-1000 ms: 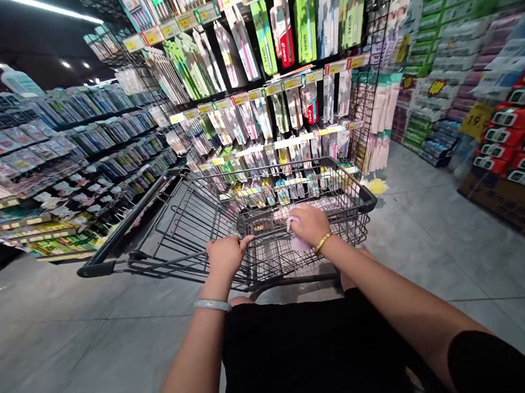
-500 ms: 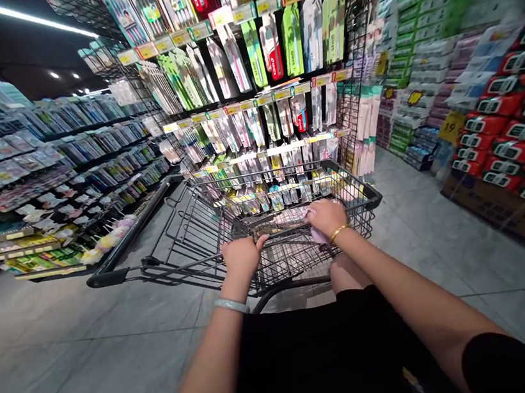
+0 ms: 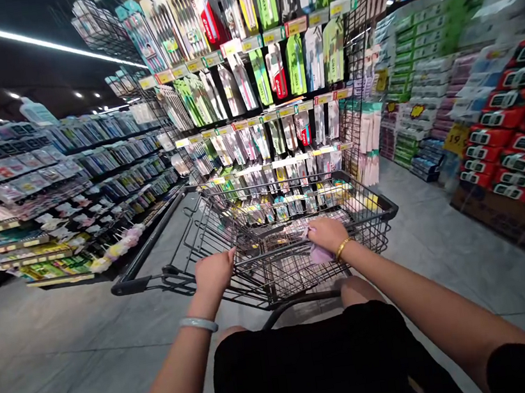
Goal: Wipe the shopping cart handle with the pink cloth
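A black wire shopping cart (image 3: 283,277) stands sideways in front of me. My left hand (image 3: 214,273), with a pale bangle at the wrist, is closed on the cart's near rim, left of the middle. Farther right, my right hand (image 3: 326,236), with a gold bracelet, is wrapped round the same rim. A light purple cloth-like item (image 3: 319,254) hangs under its palm, pinned between hand and cart. The cart's dark handle bar (image 3: 152,237) extends at the left, untouched by either hand.
Behind the cart rises a rack of packaged toothbrushes (image 3: 296,66) with price labels. Shelves of small packaged goods (image 3: 124,137) run along the left. At the right, red packs (image 3: 494,137) are stacked beside green and purple ones. Grey tiled floor (image 3: 81,362) surrounds the cart.
My left hand has slid leftward along the cart's rim, farther from my right hand. The cart and shelves appear slightly lower in view, and the cart a little farther right.
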A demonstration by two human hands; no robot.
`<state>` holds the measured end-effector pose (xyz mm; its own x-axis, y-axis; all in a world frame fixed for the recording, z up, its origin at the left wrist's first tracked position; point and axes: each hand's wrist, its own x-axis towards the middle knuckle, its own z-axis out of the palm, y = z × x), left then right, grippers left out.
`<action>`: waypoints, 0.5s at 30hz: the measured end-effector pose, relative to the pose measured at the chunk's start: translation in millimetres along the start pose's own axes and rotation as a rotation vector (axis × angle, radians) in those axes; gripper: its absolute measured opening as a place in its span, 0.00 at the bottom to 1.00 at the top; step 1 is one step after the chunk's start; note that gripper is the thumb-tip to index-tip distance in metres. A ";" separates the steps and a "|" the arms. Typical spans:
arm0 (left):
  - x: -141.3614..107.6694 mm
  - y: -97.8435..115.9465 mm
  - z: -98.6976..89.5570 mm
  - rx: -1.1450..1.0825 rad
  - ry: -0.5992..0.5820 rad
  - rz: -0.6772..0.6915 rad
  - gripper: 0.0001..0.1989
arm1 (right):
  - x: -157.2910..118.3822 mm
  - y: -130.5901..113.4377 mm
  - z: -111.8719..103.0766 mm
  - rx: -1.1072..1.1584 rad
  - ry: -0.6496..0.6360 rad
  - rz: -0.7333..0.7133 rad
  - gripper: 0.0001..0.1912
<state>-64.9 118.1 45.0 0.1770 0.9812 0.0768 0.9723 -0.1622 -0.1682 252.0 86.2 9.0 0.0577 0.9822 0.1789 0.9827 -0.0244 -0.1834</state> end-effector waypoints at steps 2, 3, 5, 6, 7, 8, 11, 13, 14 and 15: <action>0.2 -10.9 3.0 0.015 -0.044 -0.007 0.36 | 0.8 10.9 -3.6 -0.004 -0.027 0.045 0.19; 0.2 -12.4 5.0 0.017 -0.070 0.000 0.36 | 3.2 12.5 -5.4 -0.003 -0.049 0.069 0.20; 0.5 -8.8 8.3 0.017 -0.105 0.022 0.34 | 10.4 4.7 -8.7 0.007 -0.112 0.104 0.22; 0.6 -5.0 9.2 0.020 -0.113 0.036 0.33 | 14.3 -5.6 -9.8 0.021 -0.149 0.105 0.24; 0.8 -0.6 9.4 0.023 -0.117 0.048 0.31 | 17.6 -20.4 -10.2 0.040 -0.183 0.089 0.25; 0.8 3.8 9.2 0.028 -0.118 0.060 0.29 | 19.8 -39.0 -9.8 0.063 -0.211 0.059 0.26; -0.2 14.1 7.3 0.041 -0.115 0.081 0.26 | 17.9 -104.3 -3.6 0.136 -0.207 -0.100 0.23; -2.2 17.7 6.2 0.044 -0.107 0.083 0.25 | 10.9 -138.0 2.5 0.159 -0.120 -0.198 0.21; -3.6 18.7 5.8 0.045 -0.098 0.081 0.25 | 7.1 -147.7 5.2 0.170 -0.068 -0.244 0.20; -5.2 19.4 5.5 0.046 -0.088 0.079 0.25 | 4.2 -152.3 7.5 0.178 -0.038 -0.272 0.20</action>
<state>-47.8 110.4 35.9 0.2363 0.9714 -0.0249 0.9477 -0.2361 -0.2150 101.3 95.4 30.4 -0.2121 0.9546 0.2090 0.9148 0.2692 -0.3010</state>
